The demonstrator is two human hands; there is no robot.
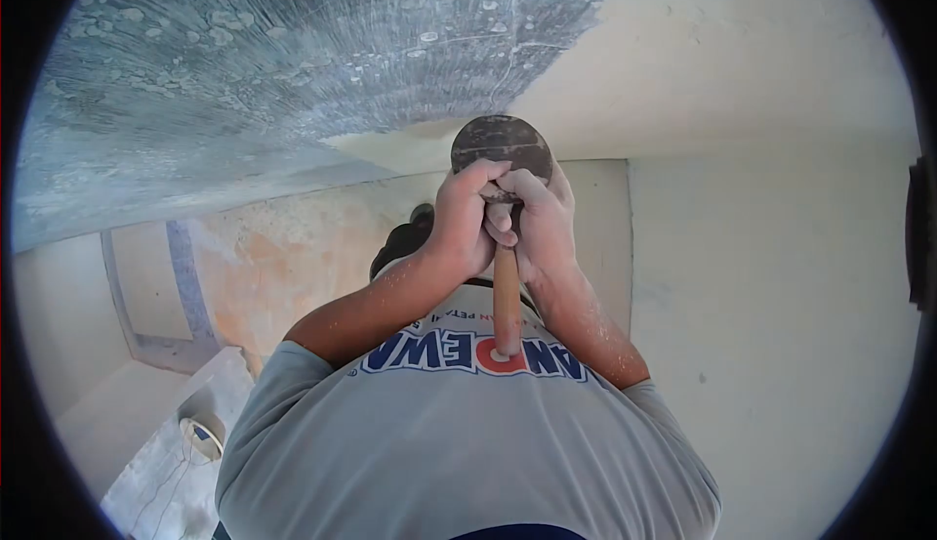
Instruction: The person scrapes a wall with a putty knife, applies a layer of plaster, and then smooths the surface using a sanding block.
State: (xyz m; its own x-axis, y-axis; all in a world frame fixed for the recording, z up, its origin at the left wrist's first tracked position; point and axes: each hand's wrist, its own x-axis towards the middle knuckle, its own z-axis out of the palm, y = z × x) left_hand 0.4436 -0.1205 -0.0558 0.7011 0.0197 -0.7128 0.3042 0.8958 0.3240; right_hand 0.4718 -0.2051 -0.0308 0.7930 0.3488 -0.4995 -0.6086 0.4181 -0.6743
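Note:
Both hands meet in front of my chest, dusted with pale powder. My left hand (461, 210) is closed, its thumb lying across the lower edge of a dark, round, scuffed disc-shaped thing (500, 140). My right hand (543, 216) is closed against the same disc from the other side. A wooden handle (507, 301) sticks out below the hands toward my shirt, with fingers curled at its top end. Whether the handle joins the disc is hidden by the fingers. The disc's top edge lies near the wall surface in view; contact cannot be made out.
Ahead stands a wall with a grey-blue, streaked and spotted area (293, 62) beside a cream-coloured area (722, 62). A pale plain surface (771, 345) spans the right. Lower left, a round white-rimmed container (201, 439) sits on a light sheet (161, 472). A dark shoe (400, 247) shows below.

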